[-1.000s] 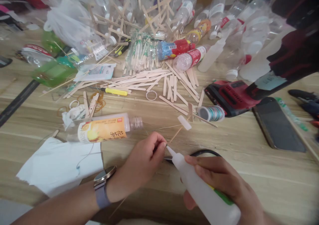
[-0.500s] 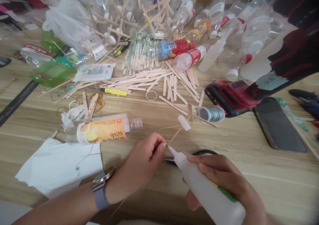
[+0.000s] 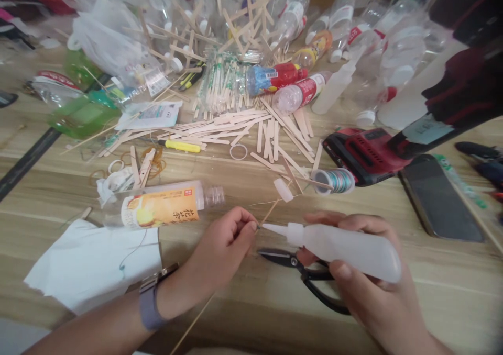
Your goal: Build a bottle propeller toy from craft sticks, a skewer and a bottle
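Translucent plastic squeeze bottle (image 3: 353,251), gripped by my right hand (image 3: 387,302), swung near-level — nozzle (image 3: 275,230) still on target at thin wooden stick (image 3: 270,212) my left hand (image 3: 223,255) pinches.

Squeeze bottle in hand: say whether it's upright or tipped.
Tipped: the squeeze bottle lies sideways in the right hand, nozzle pointing toward the left hand.

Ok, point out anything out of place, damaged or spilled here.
The orange-labelled bottle lies on its side, uncapped, beyond the left hand, though no spill shows around it. The white paper has a ragged lower-left edge, as if torn.
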Demonstrator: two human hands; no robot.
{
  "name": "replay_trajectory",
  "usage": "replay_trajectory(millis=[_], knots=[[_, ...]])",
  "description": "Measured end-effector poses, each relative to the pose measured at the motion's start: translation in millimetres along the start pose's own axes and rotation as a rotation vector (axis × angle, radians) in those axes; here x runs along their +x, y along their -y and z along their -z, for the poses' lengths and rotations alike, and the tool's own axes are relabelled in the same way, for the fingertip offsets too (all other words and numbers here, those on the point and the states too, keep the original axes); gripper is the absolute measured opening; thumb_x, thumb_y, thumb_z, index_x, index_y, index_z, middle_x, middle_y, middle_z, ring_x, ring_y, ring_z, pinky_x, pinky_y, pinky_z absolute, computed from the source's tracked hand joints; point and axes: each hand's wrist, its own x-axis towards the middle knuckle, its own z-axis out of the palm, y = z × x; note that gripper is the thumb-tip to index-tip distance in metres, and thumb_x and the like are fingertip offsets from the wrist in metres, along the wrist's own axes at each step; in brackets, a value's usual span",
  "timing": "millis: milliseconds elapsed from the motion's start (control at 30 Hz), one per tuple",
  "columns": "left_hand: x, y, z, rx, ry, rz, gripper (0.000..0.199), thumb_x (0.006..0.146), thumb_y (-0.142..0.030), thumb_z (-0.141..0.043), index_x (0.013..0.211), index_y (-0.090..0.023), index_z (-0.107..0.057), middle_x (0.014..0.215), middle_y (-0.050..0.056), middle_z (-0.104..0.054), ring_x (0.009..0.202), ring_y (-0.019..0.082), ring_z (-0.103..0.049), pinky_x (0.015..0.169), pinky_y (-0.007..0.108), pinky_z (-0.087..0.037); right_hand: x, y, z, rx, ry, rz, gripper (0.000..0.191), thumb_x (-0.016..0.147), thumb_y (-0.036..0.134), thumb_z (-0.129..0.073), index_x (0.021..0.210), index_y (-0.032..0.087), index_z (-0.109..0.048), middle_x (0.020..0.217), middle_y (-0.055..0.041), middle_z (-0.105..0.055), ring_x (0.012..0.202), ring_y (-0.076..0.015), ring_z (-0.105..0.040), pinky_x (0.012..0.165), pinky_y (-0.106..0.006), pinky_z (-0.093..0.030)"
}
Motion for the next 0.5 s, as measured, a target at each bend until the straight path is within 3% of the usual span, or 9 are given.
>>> replay_trajectory(millis=[133,300,400,500], knots=[[-0.1,-3.2,0.8,0.002,-0.017,0.022,0.017,0.091,-0.03,-0.043,0.078,-0.021,-0.048,0.054,-0.008,-0.043,0.046,0.009,-0.036,0.044,0.021,-0.029,10.0,-2.5,10.2,0.086,0.026,-0.076,0.03,0.075,0.035,-0.076,0.096,0.029,-0.055,0.094,-0.0002,-0.064,0.065,-0.018,-0.072,0.06,-0.03,-0.062],[-0.4,-2.7,1.4,-0.017,-0.018,0.022,0.017,0.091,-0.029,-0.043,0.078,-0.021,-0.048,0.053,-0.009,-0.042,0.045,0.008,-0.034,0.044,0.021,-0.027,19.5,-3.9,19.8,0.059,0.065,-0.103,0.027,0.071,0.033,-0.081,0.091,0.026,-0.065,0.082,0.0007,-0.07,0.065,-0.0121,-0.068,0.059,-0.017,-0.058],[0.4,-2.0,1.6,-0.016,-0.019,0.018,0.016,0.091,-0.029,-0.043,0.079,-0.02,-0.049,0.053,-0.009,-0.043,0.045,0.008,-0.034,0.044,0.021,-0.027,21.9,-1.1,18.1,0.113,0.097,-0.103,0.023,0.07,0.033,-0.081,0.085,0.025,-0.065,0.082,-0.0005,-0.072,0.064,-0.0144,-0.069,0.06,-0.021,-0.059],[1.0,-1.2,1.6,-0.02,-0.023,0.021,0.017,0.091,-0.03,-0.043,0.08,-0.02,-0.049,0.054,-0.009,-0.043,0.045,0.008,-0.035,0.045,0.021,-0.028,21.3,1.9,17.9,0.204,0.208,-0.144,0.019,0.074,0.033,-0.077,0.084,0.027,-0.062,0.087,-0.0019,-0.075,0.072,-0.0171,-0.073,0.068,-0.023,-0.059]])
